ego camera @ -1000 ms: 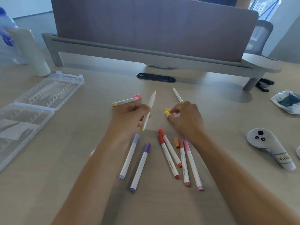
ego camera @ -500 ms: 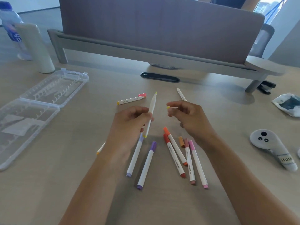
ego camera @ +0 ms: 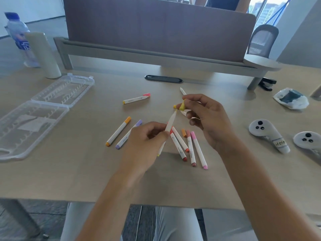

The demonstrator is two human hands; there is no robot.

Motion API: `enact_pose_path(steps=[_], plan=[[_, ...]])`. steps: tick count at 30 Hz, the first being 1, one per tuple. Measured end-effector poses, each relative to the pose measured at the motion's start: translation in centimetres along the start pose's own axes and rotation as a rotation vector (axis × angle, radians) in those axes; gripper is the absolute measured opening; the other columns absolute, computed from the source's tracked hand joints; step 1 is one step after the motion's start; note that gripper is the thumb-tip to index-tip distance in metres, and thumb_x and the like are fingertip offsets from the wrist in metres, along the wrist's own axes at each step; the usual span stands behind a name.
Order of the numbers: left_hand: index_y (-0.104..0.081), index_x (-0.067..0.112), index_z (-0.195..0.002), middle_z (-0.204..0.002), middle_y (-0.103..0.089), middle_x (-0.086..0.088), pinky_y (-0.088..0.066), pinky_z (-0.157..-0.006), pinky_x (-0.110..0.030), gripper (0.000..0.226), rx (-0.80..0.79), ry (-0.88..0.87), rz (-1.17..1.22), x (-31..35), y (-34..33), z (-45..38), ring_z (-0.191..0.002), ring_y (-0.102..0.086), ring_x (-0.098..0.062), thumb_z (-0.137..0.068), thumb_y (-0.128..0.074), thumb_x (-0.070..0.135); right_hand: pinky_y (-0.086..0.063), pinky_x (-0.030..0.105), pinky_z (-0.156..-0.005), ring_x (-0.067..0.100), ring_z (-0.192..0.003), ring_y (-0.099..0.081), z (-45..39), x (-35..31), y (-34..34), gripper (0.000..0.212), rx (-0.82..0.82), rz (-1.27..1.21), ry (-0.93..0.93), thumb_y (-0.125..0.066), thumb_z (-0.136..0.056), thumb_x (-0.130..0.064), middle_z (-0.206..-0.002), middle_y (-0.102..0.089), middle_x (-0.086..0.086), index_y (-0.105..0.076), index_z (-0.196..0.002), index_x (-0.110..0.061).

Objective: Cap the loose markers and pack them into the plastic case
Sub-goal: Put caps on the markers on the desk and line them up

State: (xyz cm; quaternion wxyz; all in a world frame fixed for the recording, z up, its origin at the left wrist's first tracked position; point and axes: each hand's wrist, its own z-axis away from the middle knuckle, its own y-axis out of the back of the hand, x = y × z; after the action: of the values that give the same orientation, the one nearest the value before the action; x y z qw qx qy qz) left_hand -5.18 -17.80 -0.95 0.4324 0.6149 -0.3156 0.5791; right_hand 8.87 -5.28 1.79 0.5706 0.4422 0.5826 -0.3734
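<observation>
At frame centre, the left hand [ego camera: 147, 140] grips the uncapped yellow marker [ego camera: 171, 123] mid-barrel, tip angled up. The right hand [ego camera: 206, 119] pinches the yellow cap [ego camera: 182, 106] just above that tip, not yet seated. Judged light, rigid and smooth; best held at mid-barrel, clear of the nib. The open plastic case [ego camera: 43, 108] lies at left.

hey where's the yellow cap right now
In the head view, the right hand pinches the yellow cap just above the tip of the uncapped marker held by the left hand.
</observation>
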Motion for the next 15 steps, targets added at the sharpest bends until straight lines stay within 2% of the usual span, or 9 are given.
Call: enact_pose_path(steps=[3,7,9,11,13,15], plan=[[-0.077,0.036,-0.083,-0.079,-0.073,0.016,-0.049,-0.07,-0.027,0.017,-0.014,-0.005,0.003,-0.1,-0.1,0.9,-0.086,-0.07,-0.009,-0.092,-0.068,0.025,-0.048,0.034,-0.07,0.016,-0.072,-0.055,0.8,-0.3,-0.3,0.016,-0.022,0.008,0.038,-0.063,-0.102,-0.013,-0.098,-0.081,0.004,-0.073,-0.115,-0.011],[-0.077,0.036,-0.081,-0.075,-0.073,0.013,-0.052,-0.071,-0.03,0.02,0.026,-0.025,0.0,0.1,0.1,1.6,-0.085,-0.071,-0.015,-0.092,-0.068,0.023,-0.052,0.035,-0.069,0.016,-0.073,-0.058,2.0,-0.5,-0.5,0.015,-0.08,0.113,0.109,-0.065,-0.101,-0.012,-0.096,-0.081,0.0,-0.074,-0.112,-0.015],[-0.078,0.039,-0.077,-0.078,-0.074,0.01,-0.055,-0.073,-0.036,0.026,0.028,-0.036,0.014,0.3,0.3,1.8,-0.087,-0.072,-0.021,-0.092,-0.068,0.022,-0.054,0.034,-0.069,0.015,-0.072,-0.06,2.5,-0.4,-0.8,0.015,-0.097,0.174,0.144,-0.066,-0.101,-0.012,-0.096,-0.081,-0.003,-0.075,-0.111,-0.016],[-0.077,0.047,-0.072,-0.082,-0.077,0.005,-0.059,-0.084,-0.043,0.035,0.013,-0.044,0.044,0.5,0.6,2.0,-0.088,-0.073,-0.025,-0.093,-0.068,0.02,-0.057,0.034,-0.07,0.014,-0.072,-0.063,2.7,-0.4,-1.1,0.015,-0.096,0.216,0.17,-0.066,-0.101,-0.013,-0.096,-0.081,-0.006,-0.076,-0.111,-0.018],[-0.078,0.043,-0.069,-0.084,-0.078,0.001,-0.06,-0.09,-0.046,0.04,-0.014,-0.045,0.097,0.7,0.9,2.1,-0.081,-0.074,-0.022,-0.094,-0.067,0.014,-0.058,0.033,-0.071,0.013,-0.073,-0.065,2.8,-0.3,-1.3,0.015,-0.093,0.229,0.184,-0.066,-0.101,-0.015,-0.097,-0.081,-0.007,-0.077,-0.111,-0.02],[-0.08,0.037,-0.067,-0.085,-0.079,-0.003,-0.06,-0.089,-0.044,0.042,-0.041,-0.027,0.161,0.8,1.0,2.2,-0.076,-0.073,-0.021,-0.095,-0.066,0.007,-0.058,0.032,-0.071,0.012,-0.074,-0.065,2.9,-0.3,-1.4,0.015,-0.101,0.205,0.178,-0.067,-0.101,-0.017,-0.097,-0.08,-0.007,-0.077,-0.111,-0.022]])
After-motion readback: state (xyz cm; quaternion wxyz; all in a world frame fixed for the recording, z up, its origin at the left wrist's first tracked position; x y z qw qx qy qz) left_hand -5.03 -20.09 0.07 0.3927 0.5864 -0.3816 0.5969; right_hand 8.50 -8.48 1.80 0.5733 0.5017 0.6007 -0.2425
